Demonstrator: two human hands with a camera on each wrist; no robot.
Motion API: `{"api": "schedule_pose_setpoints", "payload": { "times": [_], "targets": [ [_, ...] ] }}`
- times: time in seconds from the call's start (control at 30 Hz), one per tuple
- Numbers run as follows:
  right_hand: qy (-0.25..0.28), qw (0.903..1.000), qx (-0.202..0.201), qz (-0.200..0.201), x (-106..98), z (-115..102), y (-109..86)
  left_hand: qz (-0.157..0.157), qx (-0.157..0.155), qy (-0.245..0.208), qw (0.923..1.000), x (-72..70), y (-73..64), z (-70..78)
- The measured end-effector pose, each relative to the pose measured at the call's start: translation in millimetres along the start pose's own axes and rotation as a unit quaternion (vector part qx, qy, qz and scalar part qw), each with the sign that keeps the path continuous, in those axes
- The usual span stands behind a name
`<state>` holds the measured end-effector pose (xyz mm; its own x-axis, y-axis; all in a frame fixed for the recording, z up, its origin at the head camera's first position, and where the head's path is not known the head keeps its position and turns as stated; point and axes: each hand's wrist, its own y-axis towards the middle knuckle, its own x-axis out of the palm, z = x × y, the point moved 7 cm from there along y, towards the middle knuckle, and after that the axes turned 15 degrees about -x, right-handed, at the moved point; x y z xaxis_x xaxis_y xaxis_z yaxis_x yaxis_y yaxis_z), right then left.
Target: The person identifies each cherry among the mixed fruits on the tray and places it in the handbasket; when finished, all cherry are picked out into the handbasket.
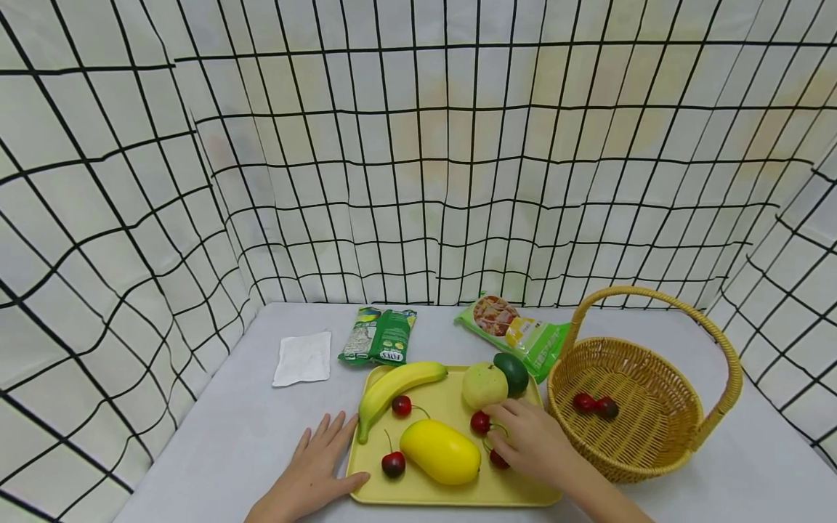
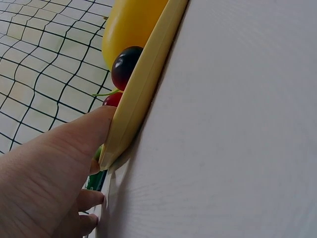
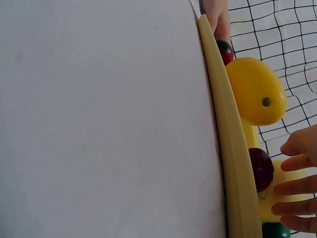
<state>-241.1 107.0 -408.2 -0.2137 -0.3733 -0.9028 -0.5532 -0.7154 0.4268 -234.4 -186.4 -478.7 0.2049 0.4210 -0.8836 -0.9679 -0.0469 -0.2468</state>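
My left hand (image 1: 314,465) is spread flat at the left rim of a yellow tray (image 1: 399,495), its thumb on the rim in the left wrist view. My right hand (image 1: 532,439) reaches over the tray's right side. Its fingertips are right at a red cherry (image 1: 480,423), and its fingers look extended and apart in the right wrist view. Another cherry (image 1: 499,459) lies below that hand, partly covered. The tray also bears a banana (image 1: 386,392), a yellow mango (image 1: 441,452), a pale green round fruit (image 1: 484,386), a dark green fruit (image 1: 513,373), and cherries (image 1: 393,465) at left.
A wicker basket (image 1: 654,443) with a tall handle and dark red cherries (image 1: 595,406) inside stands right of the tray. Behind the tray lie green snack packets (image 1: 379,335) and a green food bag (image 1: 513,330). A white tissue (image 1: 302,359) is at left.
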Motion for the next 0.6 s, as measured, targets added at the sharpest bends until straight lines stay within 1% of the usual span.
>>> {"api": "schedule_pose_setpoints", "payload": {
  "times": [0.13,0.37,0.6],
  "targets": [
    [0.008,0.9999,0.0,-0.014,5.1,-1.0,2.5,-0.002,-0.002,-0.001,1.0,-0.6,-0.5,0.2],
    [0.01,0.999,0.011,-0.043,14.3,-0.1,4.1,-0.009,-0.005,-0.003,0.9999,-0.6,-0.8,0.4],
    [0.02,0.9979,0.014,-0.06,20.0,1.4,4.3,-0.013,-0.008,-0.003,0.9999,-1.0,-1.4,0.7]
  ]
}}
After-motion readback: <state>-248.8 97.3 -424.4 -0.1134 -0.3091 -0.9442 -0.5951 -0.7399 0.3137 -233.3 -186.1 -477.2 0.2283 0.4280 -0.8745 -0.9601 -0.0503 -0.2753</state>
